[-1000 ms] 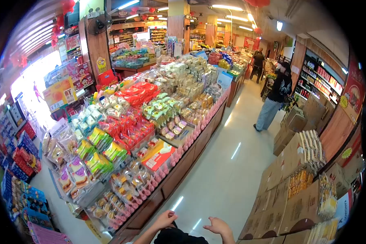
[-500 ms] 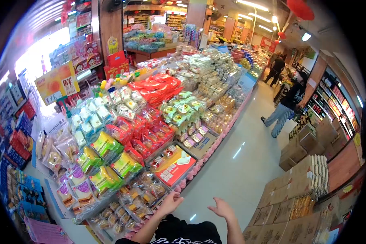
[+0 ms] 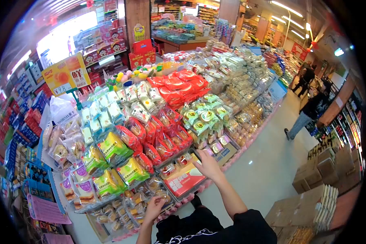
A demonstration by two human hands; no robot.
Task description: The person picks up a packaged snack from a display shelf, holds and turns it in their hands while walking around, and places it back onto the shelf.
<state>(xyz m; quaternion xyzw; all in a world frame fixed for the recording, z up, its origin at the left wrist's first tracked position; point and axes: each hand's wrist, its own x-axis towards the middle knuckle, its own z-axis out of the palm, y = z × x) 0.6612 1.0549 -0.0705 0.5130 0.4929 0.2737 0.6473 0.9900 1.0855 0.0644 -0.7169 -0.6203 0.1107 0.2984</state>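
My left hand (image 3: 154,208) hangs over the front edge of the display, just above small wrapped buns (image 3: 136,203), its fingers slightly bent with nothing visible in them. Farther right, my right hand (image 3: 208,164) is stretched over a red and yellow box (image 3: 182,182), fingers apart and holding nothing; whether it touches the box I cannot tell. Around them lie red-wrapped breads (image 3: 150,134), yellow-green packets (image 3: 133,171), green-and-white packages (image 3: 205,114) and purple-labelled sandwich packs (image 3: 85,189).
A price sign (image 3: 65,77) stands at the back left. Pink trim runs along the counter's edge. Cardboard boxes (image 3: 301,207) are stacked at the lower right. A person in patterned trousers (image 3: 300,124) stands in the aisle (image 3: 256,162), another farther back.
The view has swung toward the display, which now sits larger and farther right. Both hands have moved from over the aisle to above the goods, the right one reaching forward.
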